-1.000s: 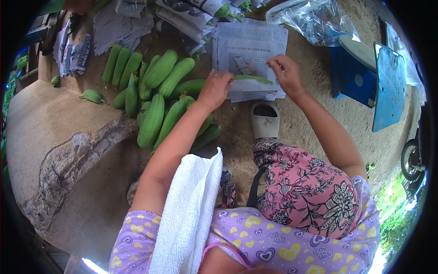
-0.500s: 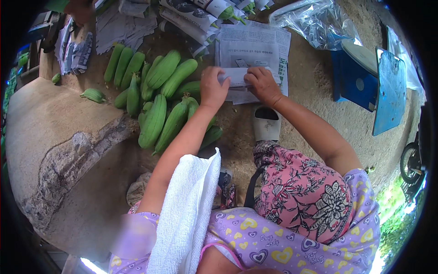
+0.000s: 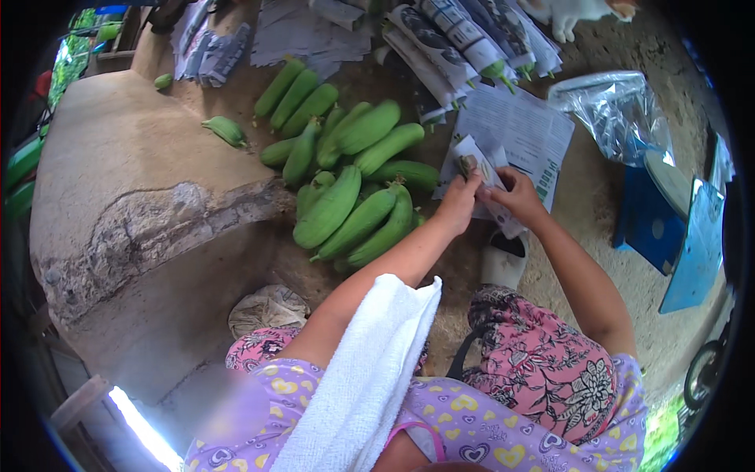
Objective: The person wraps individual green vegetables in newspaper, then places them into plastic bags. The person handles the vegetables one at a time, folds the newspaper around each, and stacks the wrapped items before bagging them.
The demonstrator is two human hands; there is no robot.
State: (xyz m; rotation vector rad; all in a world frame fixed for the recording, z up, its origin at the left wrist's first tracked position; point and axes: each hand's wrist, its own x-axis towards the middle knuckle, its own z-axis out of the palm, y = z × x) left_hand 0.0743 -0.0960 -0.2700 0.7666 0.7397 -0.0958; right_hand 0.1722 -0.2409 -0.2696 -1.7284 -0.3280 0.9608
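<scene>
My left hand (image 3: 458,201) and my right hand (image 3: 519,197) are closed around a narrow newspaper roll (image 3: 506,220). The roll tilts, its upper end leaning left and its lower end by my shoe. Something brownish shows at its upper end beside my left fingers; what is inside is mostly hidden. Beneath and beyond lie flat newspaper sheets (image 3: 515,118). To the left of my hands sits a pile of green luffa gourds (image 3: 330,206), the nearest ones close to my left forearm. Several newspaper-wrapped gourds (image 3: 460,39) lie at the far side, green stem ends poking out.
At right stands a blue scale (image 3: 649,224) with a round pan, a clear plastic bag (image 3: 617,114) behind it. A white and orange cat (image 3: 574,14) is at the far edge. Cut newspaper (image 3: 307,35) lies beyond the gourds. A broken concrete ledge (image 3: 157,212) borders the left.
The paper, held level on the sheets before, is now a tilted roll nearer to me, gripped by both hands. The whole view has shifted, bringing the cat into sight.
</scene>
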